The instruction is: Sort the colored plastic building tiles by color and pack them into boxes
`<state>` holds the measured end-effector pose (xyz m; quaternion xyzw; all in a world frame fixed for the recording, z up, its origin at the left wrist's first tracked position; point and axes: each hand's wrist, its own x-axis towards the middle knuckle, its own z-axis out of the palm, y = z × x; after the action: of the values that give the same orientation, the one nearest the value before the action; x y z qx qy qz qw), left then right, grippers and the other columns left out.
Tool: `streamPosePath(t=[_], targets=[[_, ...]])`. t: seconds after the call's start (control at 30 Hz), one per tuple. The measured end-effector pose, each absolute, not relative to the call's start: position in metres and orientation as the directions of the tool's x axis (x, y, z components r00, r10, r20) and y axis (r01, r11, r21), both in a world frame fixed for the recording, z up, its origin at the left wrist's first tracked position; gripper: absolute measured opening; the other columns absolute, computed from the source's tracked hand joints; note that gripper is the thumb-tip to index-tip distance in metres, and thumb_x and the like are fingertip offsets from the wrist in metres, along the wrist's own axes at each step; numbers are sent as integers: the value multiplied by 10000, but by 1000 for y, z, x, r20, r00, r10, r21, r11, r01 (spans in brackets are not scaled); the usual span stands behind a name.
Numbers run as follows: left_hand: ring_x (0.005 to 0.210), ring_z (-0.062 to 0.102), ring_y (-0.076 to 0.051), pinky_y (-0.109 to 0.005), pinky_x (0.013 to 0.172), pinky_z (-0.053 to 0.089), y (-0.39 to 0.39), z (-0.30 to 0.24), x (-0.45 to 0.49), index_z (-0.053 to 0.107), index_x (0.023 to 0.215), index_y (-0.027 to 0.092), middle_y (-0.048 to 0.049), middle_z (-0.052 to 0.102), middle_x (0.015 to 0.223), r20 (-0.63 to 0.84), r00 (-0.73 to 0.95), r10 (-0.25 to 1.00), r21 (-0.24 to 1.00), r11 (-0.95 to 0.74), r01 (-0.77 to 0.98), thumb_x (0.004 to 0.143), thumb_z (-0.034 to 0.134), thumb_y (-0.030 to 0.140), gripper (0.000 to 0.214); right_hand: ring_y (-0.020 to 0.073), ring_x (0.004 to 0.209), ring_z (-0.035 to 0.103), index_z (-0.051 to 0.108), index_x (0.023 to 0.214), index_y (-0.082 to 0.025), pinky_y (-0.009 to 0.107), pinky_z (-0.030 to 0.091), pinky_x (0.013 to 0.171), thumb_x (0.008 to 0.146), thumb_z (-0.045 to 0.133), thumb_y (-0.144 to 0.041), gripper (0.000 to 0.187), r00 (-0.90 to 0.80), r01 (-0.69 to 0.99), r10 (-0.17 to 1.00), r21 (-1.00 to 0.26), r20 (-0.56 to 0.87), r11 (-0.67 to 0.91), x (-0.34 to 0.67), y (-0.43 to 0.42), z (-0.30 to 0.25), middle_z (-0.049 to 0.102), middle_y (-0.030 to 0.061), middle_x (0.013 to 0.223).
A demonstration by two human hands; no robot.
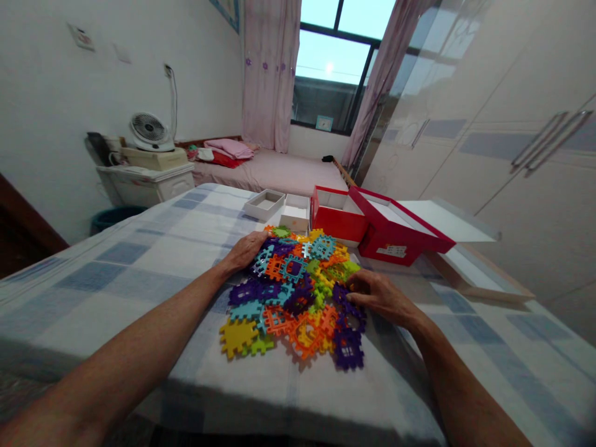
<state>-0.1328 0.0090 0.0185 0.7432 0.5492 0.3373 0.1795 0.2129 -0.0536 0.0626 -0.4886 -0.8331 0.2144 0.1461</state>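
A heap of flat, toothed plastic building tiles in purple, orange, teal, yellow and green lies on the checked cloth of the table. My left hand rests palm down on the heap's far left edge, fingers curved over the tiles. My right hand lies on the right edge of the heap, fingers bent and touching purple and green tiles. Neither hand has a tile lifted off the heap.
Behind the heap stand a red box and its red lid, two small white boxes, and flat white trays at the right. Farther back are a bed, a fan on a cabinet and wardrobe doors.
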Motion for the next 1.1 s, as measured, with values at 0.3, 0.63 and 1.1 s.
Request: streamPosePath(t=[0.3, 0.63, 1.1], targets=[[1118, 552, -231, -332, 1020, 364, 11, 16, -134, 630, 1133, 171, -82, 614, 1232, 298, 161, 941, 651, -323, 686, 903, 138, 560, 668, 137, 734, 523, 601, 829, -174, 261, 383, 664, 778, 619, -292, 130, -456, 791, 881, -396, 125, 465, 211, -51, 53, 564, 24, 841], [1106, 552, -227, -349, 1021, 364, 9, 19, -133, 626, 1129, 151, -94, 621, 1211, 295, 169, 940, 645, -327, 691, 904, 143, 536, 658, 138, 712, 515, 619, 944, -180, 259, 373, 640, 767, 591, -252, 194, -473, 782, 879, -428, 65, 453, 210, -56, 59, 582, 26, 817], [1087, 566, -226, -338, 1022, 368, 8, 19, -133, 627, 1110, 144, -95, 637, 1175, 319, 179, 931, 631, -350, 693, 901, 113, 552, 688, 127, 652, 504, 572, 910, -180, 247, 377, 582, 738, 568, -263, 191, -461, 740, 887, -535, 36, 407, 212, -61, 64, 580, -5, 744]])
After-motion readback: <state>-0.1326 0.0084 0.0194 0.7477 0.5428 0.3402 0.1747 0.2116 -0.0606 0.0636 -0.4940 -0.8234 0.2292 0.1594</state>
